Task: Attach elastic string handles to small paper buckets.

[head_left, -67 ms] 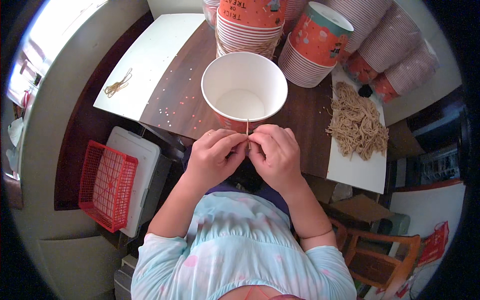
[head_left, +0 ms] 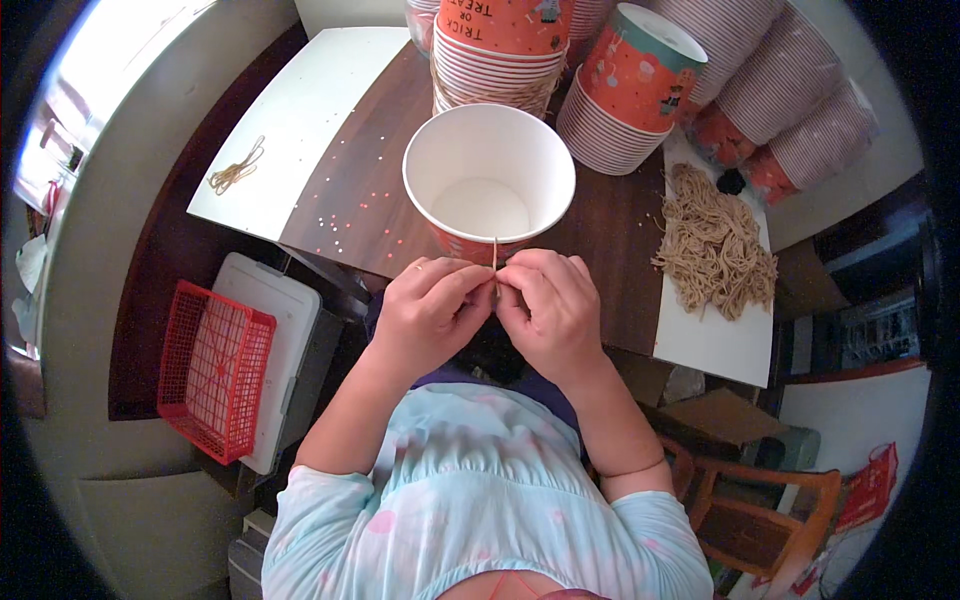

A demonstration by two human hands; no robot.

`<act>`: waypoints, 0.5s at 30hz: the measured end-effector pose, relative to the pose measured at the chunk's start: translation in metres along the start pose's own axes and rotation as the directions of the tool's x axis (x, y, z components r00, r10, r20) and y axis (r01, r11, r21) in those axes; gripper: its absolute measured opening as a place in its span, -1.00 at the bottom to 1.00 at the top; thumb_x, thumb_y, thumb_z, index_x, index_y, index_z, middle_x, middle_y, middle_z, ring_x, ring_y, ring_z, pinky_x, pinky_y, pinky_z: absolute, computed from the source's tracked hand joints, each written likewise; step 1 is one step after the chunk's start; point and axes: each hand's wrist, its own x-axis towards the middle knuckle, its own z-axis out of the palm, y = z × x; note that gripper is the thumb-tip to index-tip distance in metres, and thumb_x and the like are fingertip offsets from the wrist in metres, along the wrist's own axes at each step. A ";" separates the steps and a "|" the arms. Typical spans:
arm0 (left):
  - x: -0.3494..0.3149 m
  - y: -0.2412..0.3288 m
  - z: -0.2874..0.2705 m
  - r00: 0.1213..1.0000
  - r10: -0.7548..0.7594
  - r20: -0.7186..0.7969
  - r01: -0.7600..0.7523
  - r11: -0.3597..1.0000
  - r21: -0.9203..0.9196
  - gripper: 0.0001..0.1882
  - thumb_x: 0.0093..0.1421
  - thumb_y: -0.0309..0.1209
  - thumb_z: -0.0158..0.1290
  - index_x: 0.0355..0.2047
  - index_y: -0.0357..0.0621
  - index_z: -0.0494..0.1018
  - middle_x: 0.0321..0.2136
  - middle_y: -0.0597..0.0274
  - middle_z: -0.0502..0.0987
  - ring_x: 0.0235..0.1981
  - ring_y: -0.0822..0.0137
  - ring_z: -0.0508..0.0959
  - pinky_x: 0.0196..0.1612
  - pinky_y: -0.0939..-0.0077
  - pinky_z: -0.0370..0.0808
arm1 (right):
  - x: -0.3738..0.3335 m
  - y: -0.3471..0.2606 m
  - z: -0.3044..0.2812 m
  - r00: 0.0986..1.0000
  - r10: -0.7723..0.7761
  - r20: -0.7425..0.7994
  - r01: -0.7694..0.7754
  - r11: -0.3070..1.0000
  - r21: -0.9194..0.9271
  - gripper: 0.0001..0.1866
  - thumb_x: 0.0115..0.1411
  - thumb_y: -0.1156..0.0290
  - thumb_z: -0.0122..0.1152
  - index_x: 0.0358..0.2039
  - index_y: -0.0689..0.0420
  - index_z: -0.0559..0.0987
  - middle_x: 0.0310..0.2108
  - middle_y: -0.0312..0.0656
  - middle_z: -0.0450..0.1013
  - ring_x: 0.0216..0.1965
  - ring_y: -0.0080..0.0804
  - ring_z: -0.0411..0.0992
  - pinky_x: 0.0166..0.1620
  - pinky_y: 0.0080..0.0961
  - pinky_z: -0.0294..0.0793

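Note:
A large paper bucket [head_left: 437, 160], white inside and orange outside, stands with its mouth up at the near edge of the brown table. Against its near side, a short piece of tan cord [head_left: 496, 250] sticks up from just below the rim. My left hand [head_left: 432, 302] is closed in a pinch at the cord, fingertips meeting those of the other hand. Likewise, my right hand [head_left: 548, 308] pinches the cord from the other side. The fingers hide the cord's lower part, so I cannot tell whether it is knotted.
Behind the bucket rise stacked paper buckets [head_left: 500, 65] and a second stack [head_left: 618, 110]. Bagged stacks [head_left: 770, 85] lie at the far right. A heap of tan cords [head_left: 712, 245] covers the right panel; a few cords [head_left: 236, 170] lie left. A red basket [head_left: 215, 370] sits lower left.

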 end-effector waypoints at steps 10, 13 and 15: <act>-0.019 -0.005 0.008 0.783 -0.598 0.171 0.597 0.645 -0.476 -0.91 0.08 -0.56 0.10 -0.36 -0.27 0.48 -0.51 0.32 0.54 -0.49 0.64 0.48 -0.41 0.75 0.44 | -0.003 -0.003 -0.007 0.958 0.285 0.026 -0.282 0.924 0.257 -0.81 -0.12 0.55 0.24 -0.42 0.14 0.47 -0.42 -0.22 0.39 -0.52 -0.37 0.37 -0.41 -0.46 0.37; -0.020 -0.006 0.008 0.725 -0.636 0.264 0.612 0.420 -0.670 -0.92 0.12 -0.56 0.09 -0.37 -0.30 0.47 -0.49 0.34 0.54 -0.49 0.61 0.49 -0.40 0.73 0.44 | -0.002 -0.002 -0.011 0.882 0.445 0.154 -0.467 0.787 0.402 -0.83 -0.05 0.54 0.25 -0.37 0.19 0.52 -0.41 -0.24 0.40 -0.64 -0.60 0.27 -0.56 -0.65 0.29; -0.020 -0.006 0.009 0.718 -0.642 0.270 0.611 0.395 -0.685 -0.93 0.13 -0.56 0.08 -0.38 -0.31 0.47 -0.49 0.34 0.53 -0.49 0.60 0.49 -0.39 0.73 0.45 | -0.006 0.000 -0.005 0.872 0.446 0.202 -0.486 0.739 0.466 -0.83 -0.02 0.53 0.26 -0.36 0.20 0.54 -0.42 -0.27 0.41 -0.65 -0.67 0.25 -0.59 -0.68 0.25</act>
